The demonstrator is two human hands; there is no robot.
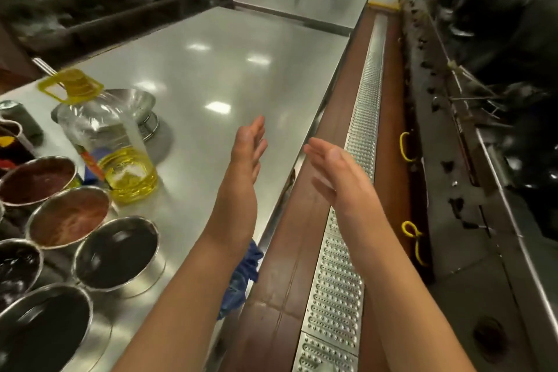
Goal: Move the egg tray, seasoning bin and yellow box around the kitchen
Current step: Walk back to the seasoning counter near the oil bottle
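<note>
My left hand (246, 154) is stretched forward over the right part of the steel counter (217, 48), fingers straight, palm facing right, holding nothing. My right hand (335, 172) is held out over the counter's right edge and the brown floor, fingers straight, palm facing left, also holding nothing. The two palms face each other with a gap between them. No egg tray, seasoning bin or yellow box shows in the head view.
Several metal bowls (116, 254) of dark and red sauces stand at the counter's near left. An oil bottle (111, 136) with a yellow cap and a steel bowl (136, 100) stand behind them. A blue cloth (244, 272) hangs at the counter edge. A metal floor grate (359, 142) runs along the aisle, with the wok range (483, 130) on the right.
</note>
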